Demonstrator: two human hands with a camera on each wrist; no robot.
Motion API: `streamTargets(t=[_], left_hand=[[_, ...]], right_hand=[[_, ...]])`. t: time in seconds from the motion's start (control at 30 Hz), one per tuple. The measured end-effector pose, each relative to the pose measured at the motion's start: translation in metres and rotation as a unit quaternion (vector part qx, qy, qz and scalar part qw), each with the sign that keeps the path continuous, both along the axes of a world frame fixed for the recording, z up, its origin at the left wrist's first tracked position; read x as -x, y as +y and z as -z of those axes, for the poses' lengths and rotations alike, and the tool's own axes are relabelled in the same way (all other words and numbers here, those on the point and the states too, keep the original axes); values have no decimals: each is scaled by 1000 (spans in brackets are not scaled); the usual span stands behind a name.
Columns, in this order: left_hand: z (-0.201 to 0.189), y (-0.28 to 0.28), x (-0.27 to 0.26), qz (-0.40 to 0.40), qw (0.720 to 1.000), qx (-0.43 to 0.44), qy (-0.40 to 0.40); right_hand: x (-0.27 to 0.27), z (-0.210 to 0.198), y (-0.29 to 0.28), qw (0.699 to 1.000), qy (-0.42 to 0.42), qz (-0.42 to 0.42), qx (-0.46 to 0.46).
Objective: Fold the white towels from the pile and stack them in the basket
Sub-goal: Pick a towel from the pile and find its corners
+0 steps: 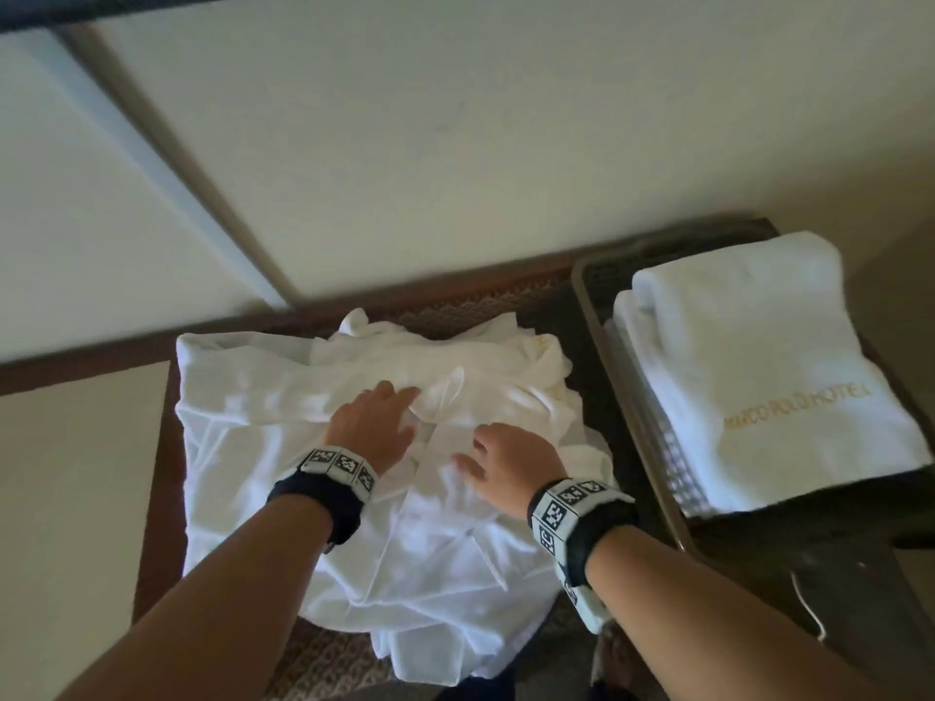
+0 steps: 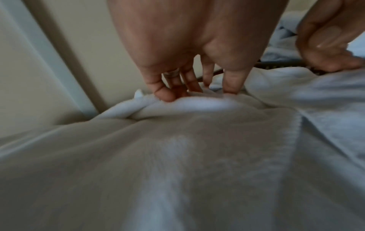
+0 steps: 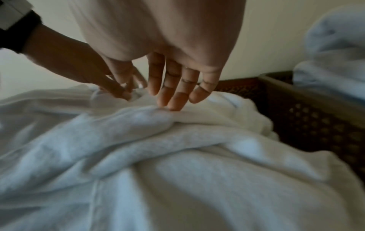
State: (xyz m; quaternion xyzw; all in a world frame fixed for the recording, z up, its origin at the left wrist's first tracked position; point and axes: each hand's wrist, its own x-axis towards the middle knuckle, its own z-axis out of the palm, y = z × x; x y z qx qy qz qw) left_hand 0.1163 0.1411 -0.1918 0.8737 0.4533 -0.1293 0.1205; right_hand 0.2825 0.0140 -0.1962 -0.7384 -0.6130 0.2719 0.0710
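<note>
Both hands are down on the pile of white towels [image 1: 374, 447], which lies crumpled on the dark woven table [image 1: 511, 301] straight in front of the person. The left hand [image 1: 377, 419] sits slightly farther from the body, toward the pile's far middle; in its wrist view the fingertips [image 2: 165, 95] and thumb curl down into a raised ridge of cloth and appear to pinch it. The right hand [image 1: 511, 460] rests just beside it, nearer the body and on the basket side, fingers [image 3: 173, 96] straight and loosely together, tips touching a fold without gripping (nothing is held there, as far as the right wrist view shows).

What the coming move turns on, I judge, is that the ridge runs roughly left to right under both hands, so the top towel can be lifted along that line with one hand at each end. The right hand still needs its own grip on it.

To the right, just beside the pile, stands the basket [image 1: 602, 316] with folded towels [image 1: 749, 356] already stacked in it, so the right hand is the nearer one for the later placing.
</note>
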Motion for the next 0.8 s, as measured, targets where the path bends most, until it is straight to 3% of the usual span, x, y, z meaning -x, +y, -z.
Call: streamTargets(t=[0.27, 0.33, 0.4, 0.47, 0.57, 0.8], left_hand=[[1, 12, -17, 126, 988, -86, 11], [-9, 13, -20, 111, 991, -54, -52], [-30, 14, -24, 23, 980, -9, -197], [-64, 13, -29, -51, 942, 10, -333], [-131, 2, -35, -86, 881, 25, -465], [-304, -69, -10, 4, 799, -55, -599]], right_hand=[[44, 12, -9, 993, -114, -5, 36], [44, 10, -15, 994, -104, -17, 24], [42, 3, -19, 996, -88, -11, 27], [37, -10, -22, 997, -49, 41, 34], [32, -43, -23, 991, 46, 127, -3], [49, -177, -42, 939, 190, 170, -231]])
